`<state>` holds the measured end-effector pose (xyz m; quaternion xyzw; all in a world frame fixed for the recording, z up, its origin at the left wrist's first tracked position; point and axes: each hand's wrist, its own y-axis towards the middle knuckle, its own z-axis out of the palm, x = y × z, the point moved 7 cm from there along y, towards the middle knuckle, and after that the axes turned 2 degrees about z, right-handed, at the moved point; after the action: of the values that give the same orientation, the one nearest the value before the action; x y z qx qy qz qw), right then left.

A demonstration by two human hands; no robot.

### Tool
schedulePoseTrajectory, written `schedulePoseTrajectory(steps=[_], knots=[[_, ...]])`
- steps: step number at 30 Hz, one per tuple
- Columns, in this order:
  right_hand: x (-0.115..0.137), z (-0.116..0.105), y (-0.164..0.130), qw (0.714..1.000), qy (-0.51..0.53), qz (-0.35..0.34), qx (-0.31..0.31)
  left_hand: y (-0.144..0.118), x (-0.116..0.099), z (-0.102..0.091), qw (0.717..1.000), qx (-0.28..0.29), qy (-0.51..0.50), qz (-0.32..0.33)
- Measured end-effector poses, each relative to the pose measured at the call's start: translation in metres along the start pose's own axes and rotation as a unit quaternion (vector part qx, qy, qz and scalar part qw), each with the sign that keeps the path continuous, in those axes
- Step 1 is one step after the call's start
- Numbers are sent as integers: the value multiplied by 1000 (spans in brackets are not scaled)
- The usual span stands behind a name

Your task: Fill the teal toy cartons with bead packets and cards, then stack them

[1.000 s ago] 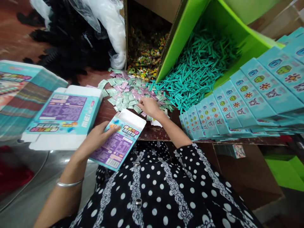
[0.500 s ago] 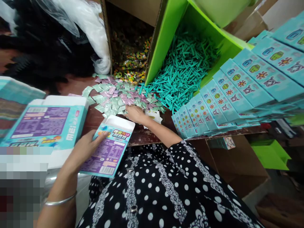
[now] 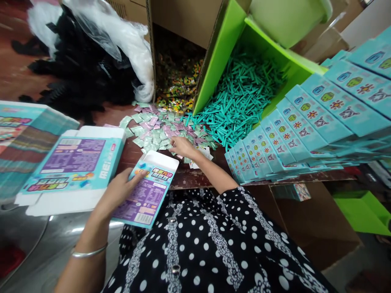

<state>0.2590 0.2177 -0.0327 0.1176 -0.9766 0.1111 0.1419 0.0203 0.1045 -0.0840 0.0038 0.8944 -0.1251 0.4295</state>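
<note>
My left hand (image 3: 120, 188) grips a small blue and purple printed carton (image 3: 143, 199) by its near side, thumb on the printed face. The carton lies tilted in front of my body, its white end flap pointing away from me. My right hand (image 3: 185, 147) is at the near edge of a pile of green and pink sachets (image 3: 152, 136), fingers curled together. Whatever they may pinch is hidden. Small white printed cards (image 3: 207, 153) lie under my right wrist.
Flattened cartons (image 3: 73, 162) are stacked at left. Behind the sachets stand a cardboard box (image 3: 183, 16) of colourful wrapped pieces and a green bin (image 3: 218, 53) spilling teal sticks (image 3: 238, 97). Blue boxes (image 3: 305, 122) line the right side. Black items (image 3: 97, 69) lie at back left.
The view has shifted left, so the scene sits further right. My right hand's fingers have curled in at the edge of the sachets. My left hand still holds the carton.
</note>
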Motion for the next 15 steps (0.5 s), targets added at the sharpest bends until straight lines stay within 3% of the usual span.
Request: schedulePoseTrajectory(steps=[2, 4, 6, 8, 10, 12, 15], knots=[[2, -6, -6, 996, 87, -9, -8, 3, -3, 0, 1000, -4, -13, 1], [10, -7, -11, 978, 199, -45, 48, 7, -10, -1, 1000, -14, -18, 12], [9, -18, -11, 964, 240, -74, 85, 10, -18, -1, 999, -17, -22, 25], [-18, -45, -2, 988, 153, -17, 16, 13, -23, 1, 999, -15, -27, 30], [-66, -80, 4, 988, -19, 126, -92, 15, -23, 3, 999, -12, -38, 34], [-106, -97, 9, 972, -80, 200, -93, 16, -21, 6, 997, -7, -64, 38], [-145, -97, 12, 963, -118, 234, -54, 17, -14, 11, 993, 4, -114, 25]])
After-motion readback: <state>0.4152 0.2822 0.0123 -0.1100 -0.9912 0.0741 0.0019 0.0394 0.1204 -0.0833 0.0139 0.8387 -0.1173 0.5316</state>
